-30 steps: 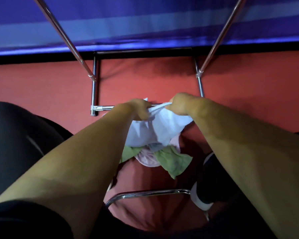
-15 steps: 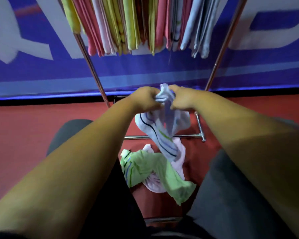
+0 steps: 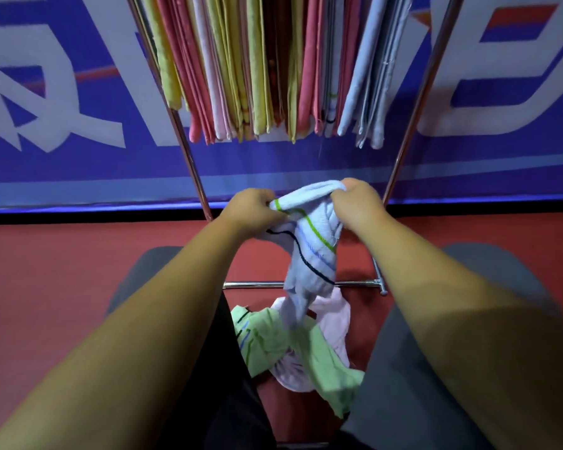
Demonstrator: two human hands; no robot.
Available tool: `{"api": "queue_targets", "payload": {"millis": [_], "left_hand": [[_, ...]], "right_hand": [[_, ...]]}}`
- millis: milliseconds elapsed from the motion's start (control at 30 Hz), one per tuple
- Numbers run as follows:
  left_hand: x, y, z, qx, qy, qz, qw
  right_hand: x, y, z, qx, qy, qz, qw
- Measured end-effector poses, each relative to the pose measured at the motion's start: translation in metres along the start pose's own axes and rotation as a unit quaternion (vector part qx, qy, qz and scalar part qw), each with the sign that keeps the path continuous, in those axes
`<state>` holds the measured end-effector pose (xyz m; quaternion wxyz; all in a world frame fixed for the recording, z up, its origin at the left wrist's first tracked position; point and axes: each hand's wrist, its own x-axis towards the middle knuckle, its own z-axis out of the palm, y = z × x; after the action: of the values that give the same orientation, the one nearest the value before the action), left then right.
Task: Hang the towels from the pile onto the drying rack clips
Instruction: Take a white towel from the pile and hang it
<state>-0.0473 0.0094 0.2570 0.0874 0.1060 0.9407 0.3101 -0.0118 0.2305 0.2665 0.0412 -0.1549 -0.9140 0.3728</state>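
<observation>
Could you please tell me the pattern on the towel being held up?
Head view: the held towel is pale blue with thin green, blue and dark stripes.

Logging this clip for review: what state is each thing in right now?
striped towel: bunched, held up, lower end hanging toward the pile
left hand: gripping the striped towel
right hand: gripping the striped towel
green towel: crumpled in the pile
pink towel: crumpled, partly under green towel
hung towels: hanging on the rack
</observation>
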Motion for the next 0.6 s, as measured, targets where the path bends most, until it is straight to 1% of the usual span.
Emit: {"api": "queue_targets", "payload": {"millis": [33,67,167,233,267,333,400,467,500,533,600], "left_hand": [[-0.003,-0.008,0.003,-0.106,0.0,-0.034,0.994],[-0.008,-0.013,0.006,-0.205,-0.004,-0.051,0.977],[-0.015,-0.013,0.006,-0.415,-0.031,-0.054,0.908],[-0.016,-0.006,0.003,-0.512,-0.061,-0.046,0.855],[-0.017,-0.002,0.002,-0.542,-0.074,-0.038,0.836],[-0.018,0.001,0.005,-0.562,-0.092,-0.016,0.822],[-0.019,0.002,0.011,-0.549,-0.099,0.005,0.83],[-0.017,0.003,0.017,-0.516,-0.09,0.014,0.852],[-0.016,0.003,0.02,-0.486,-0.079,0.013,0.87],[-0.014,0.001,0.022,-0.438,-0.063,0.009,0.897],[-0.008,-0.005,0.027,-0.273,-0.018,-0.001,0.962]], "right_hand": [[0.0,0.002,0.002,0.004,0.007,0.018,1.0],[-0.001,0.004,0.003,0.005,0.002,0.031,1.0],[0.001,0.006,0.006,0.013,-0.032,0.064,0.997],[0.004,0.008,0.01,-0.002,-0.063,0.084,0.995],[0.004,0.01,0.011,-0.023,-0.085,0.086,0.992],[-0.003,0.01,0.015,-0.042,-0.138,0.075,0.987],[-0.013,0.003,0.017,-0.003,-0.19,0.05,0.981],[-0.02,-0.004,0.019,0.044,-0.25,0.038,0.966],[-0.021,-0.006,0.021,0.062,-0.268,0.037,0.961],[-0.02,-0.006,0.023,0.069,-0.269,0.036,0.96],[-0.016,-0.005,0.024,0.067,-0.232,0.042,0.97]]}}
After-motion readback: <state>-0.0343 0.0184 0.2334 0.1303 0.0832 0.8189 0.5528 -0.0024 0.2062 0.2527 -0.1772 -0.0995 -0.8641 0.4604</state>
